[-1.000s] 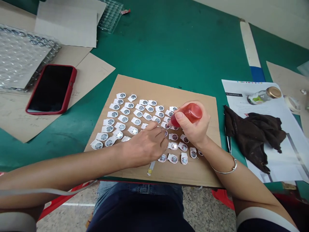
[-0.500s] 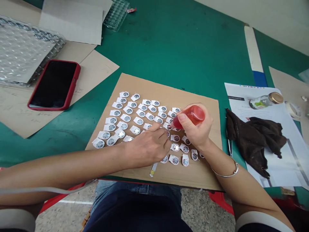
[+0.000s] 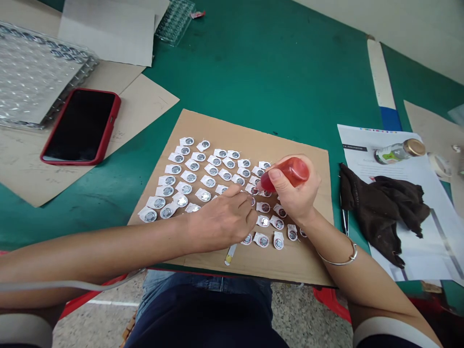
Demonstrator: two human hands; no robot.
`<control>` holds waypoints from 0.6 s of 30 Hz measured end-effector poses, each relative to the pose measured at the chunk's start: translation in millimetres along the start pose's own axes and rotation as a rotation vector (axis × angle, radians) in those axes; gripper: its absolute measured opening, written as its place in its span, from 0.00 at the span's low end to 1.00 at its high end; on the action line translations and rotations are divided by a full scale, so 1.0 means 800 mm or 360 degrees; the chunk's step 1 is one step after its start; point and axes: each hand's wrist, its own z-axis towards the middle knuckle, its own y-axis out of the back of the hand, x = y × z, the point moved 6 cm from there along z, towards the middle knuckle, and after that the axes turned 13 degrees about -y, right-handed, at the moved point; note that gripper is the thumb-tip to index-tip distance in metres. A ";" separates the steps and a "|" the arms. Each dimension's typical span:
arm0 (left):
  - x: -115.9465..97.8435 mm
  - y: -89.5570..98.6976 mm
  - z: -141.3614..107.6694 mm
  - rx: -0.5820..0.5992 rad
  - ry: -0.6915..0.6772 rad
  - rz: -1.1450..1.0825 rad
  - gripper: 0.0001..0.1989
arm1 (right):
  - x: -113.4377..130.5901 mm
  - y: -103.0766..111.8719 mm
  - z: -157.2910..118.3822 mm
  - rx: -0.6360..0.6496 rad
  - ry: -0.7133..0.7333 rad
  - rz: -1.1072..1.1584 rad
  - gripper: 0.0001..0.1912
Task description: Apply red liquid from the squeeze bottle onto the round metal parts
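Rows of small round metal-centred pieces with white paper tabs (image 3: 190,176) lie on a brown cardboard sheet (image 3: 304,266). My right hand (image 3: 300,200) is wrapped round a red squeeze bottle (image 3: 293,172), tilted with its narrow tip down and to the left over the pieces. Just left of that tip, my left hand (image 3: 224,217) rests low over the rows, its fingers curled and closed. What those fingers pinch is hidden behind the hand. From beneath it pokes a flat white strip with a yellow mark (image 3: 230,254).
At the left, a red-cased phone (image 3: 81,126) lies on cardboard beside a clear plastic tray (image 3: 39,72). To the right, a dark brown cloth (image 3: 387,208) and a small glass jar (image 3: 398,151) lie on printed paper (image 3: 420,263). Another clear tray (image 3: 175,21) sits farther back.
The red bottle has shifted very slightly to the right in my right hand. My left hand stays in the same place, with its fingers still closed.
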 end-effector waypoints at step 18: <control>0.000 0.001 0.000 0.0042 0.0003 -0.0004 0.12 | -0.003 0.002 0.002 -0.0044 -0.0001 0.0018 0.15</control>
